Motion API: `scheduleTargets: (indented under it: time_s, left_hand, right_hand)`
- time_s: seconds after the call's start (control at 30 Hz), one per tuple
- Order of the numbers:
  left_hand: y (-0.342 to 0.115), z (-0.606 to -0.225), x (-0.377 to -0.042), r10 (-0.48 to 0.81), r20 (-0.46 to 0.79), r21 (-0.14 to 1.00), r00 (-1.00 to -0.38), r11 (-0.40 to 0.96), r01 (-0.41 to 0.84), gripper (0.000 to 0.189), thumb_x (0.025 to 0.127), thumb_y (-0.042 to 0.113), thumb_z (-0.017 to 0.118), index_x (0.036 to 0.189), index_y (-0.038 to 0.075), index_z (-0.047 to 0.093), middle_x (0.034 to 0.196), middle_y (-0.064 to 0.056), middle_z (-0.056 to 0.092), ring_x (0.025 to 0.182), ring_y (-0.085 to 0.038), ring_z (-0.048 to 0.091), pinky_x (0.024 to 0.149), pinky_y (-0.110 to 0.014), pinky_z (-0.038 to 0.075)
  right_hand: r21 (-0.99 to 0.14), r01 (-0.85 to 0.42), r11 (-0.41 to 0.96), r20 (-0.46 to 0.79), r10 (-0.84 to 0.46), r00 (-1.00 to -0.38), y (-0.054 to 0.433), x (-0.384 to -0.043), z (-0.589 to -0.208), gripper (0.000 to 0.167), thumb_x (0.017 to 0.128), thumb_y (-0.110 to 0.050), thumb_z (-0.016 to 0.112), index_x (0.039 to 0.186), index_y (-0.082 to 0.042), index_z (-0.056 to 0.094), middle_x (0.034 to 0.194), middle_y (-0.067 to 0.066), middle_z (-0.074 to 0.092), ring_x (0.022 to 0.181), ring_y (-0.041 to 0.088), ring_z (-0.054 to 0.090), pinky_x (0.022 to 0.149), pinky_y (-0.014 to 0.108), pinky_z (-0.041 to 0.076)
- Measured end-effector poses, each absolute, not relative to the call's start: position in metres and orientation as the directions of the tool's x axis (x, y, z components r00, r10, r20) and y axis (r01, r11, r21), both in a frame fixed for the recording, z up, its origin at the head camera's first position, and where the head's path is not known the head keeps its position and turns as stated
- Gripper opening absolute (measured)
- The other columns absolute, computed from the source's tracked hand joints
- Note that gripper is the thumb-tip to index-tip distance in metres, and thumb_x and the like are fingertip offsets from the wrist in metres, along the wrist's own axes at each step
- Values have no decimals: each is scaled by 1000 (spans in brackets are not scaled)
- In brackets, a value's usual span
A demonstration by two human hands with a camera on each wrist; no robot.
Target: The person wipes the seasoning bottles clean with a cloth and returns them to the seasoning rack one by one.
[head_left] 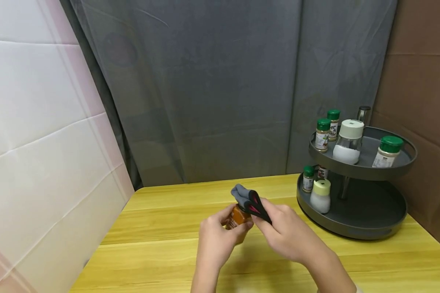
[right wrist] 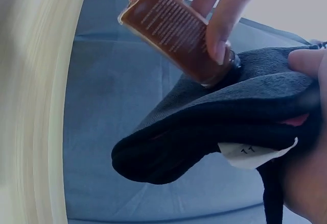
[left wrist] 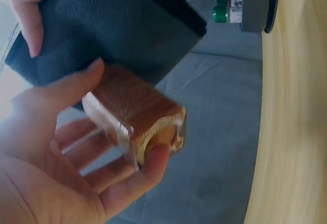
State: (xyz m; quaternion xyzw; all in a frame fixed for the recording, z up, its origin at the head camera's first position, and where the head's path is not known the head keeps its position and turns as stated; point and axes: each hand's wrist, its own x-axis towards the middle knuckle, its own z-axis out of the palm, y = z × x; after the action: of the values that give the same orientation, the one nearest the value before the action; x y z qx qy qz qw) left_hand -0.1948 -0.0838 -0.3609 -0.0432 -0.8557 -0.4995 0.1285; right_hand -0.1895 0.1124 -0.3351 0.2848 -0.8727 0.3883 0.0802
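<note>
My left hand (head_left: 218,235) grips a small square jar (head_left: 237,217) of orange-brown spice, tilted above the table. In the left wrist view one finger lies across the base of the jar (left wrist: 138,101), and in the right wrist view fine print covers a side of the jar (right wrist: 168,32). A folded grey cloth (head_left: 245,195) with black edging and red inside is held in my right hand (head_left: 287,232). The cloth (right wrist: 214,94) lies against the jar's dark-capped end, partly hiding it. A white tag (right wrist: 255,155) hangs from the cloth's edge.
A dark two-tier turntable (head_left: 352,228) stands on the right of the wooden table (head_left: 157,244). Several green-capped spice jars and a pale-lidded shaker (head_left: 348,142) stand on its upper tier; another shaker (head_left: 320,197) is below. A grey curtain (head_left: 212,89) hangs behind.
</note>
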Motion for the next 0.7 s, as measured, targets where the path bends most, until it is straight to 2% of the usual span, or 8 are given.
scheduleTargets:
  time_s: [0.1, 0.3, 0.4, 0.43, 0.5, 0.57, 0.63, 0.7]
  left_hand:
    - [-85, -359, -193, 9, 251, 842, -968, 490, 223, 47, 80, 29, 93, 124, 21, 80, 80, 4, 75, 73, -12, 63, 61, -26, 53]
    - [-82, -359, -194, -67, 235, 857, -970, 484, 175, 48, 81, 28, 93, 126, 17, 79, 83, 2, 76, 74, -13, 65, 64, -29, 54]
    - [-82, -361, -197, -148, 258, 864, -955, 477, 160, 43, 83, 27, 92, 122, 17, 79, 90, -2, 80, 79, -14, 69, 70, -33, 57]
    - [-82, -362, -197, -177, 268, 869, -947, 468, 158, 43, 84, 28, 92, 123, 16, 79, 95, -3, 81, 84, -16, 72, 73, -35, 60]
    - [-82, -363, -199, -222, 290, 881, -931, 442, 169, 41, 88, 28, 89, 125, 14, 77, 103, -6, 81, 92, -20, 75, 81, -41, 62]
    - [-82, -363, -200, -248, 312, 899, -917, 389, 201, 41, 94, 26, 84, 131, 11, 73, 113, -8, 80, 104, -24, 77, 91, -46, 62]
    - [-82, -362, -200, -240, 330, 918, -913, 307, 251, 42, 99, 22, 78, 138, 10, 67, 124, -10, 77, 117, -27, 75, 101, -48, 60]
    - [-81, -361, -199, -214, 339, 931, -916, 216, 294, 42, 103, 17, 72, 143, 9, 61, 132, -12, 74, 125, -29, 72, 106, -49, 58]
  right_hand:
    - [-639, -556, 532, 363, -429, -827, 113, -190, -335, 29, 112, -28, 54, 133, -11, 64, 75, -7, 53, 61, 4, 44, 63, 25, 45]
    - [-647, -548, 530, 340, -443, -830, 113, -192, -337, 36, 112, -33, 53, 140, -11, 61, 91, -5, 67, 70, 5, 53, 71, 26, 48]
    - [-683, -523, 510, 327, -426, -844, 113, -192, -337, 35, 113, -36, 51, 135, -11, 62, 81, -2, 61, 64, 8, 51, 66, 28, 48]
    - [-701, -506, 503, 324, -407, -854, 113, -193, -338, 36, 113, -37, 51, 135, -11, 62, 85, -1, 65, 68, 8, 57, 68, 29, 52]
    - [-746, -447, 493, 307, -341, -889, 111, -194, -340, 37, 113, -39, 50, 135, -12, 63, 96, 5, 73, 82, 13, 70, 78, 36, 60]
    - [-803, -367, 469, 274, -256, -927, 109, -196, -344, 41, 114, -40, 48, 140, -11, 61, 121, 14, 76, 109, 26, 76, 95, 48, 62]
    - [-855, -276, 440, 222, -171, -960, 107, -198, -349, 48, 114, -40, 46, 151, -10, 55, 149, 19, 64, 137, 36, 63, 110, 59, 52]
    - [-896, -187, 403, 160, -99, -982, 105, -202, -355, 54, 115, -41, 43, 157, -6, 48, 158, 23, 54, 147, 43, 52, 117, 64, 45]
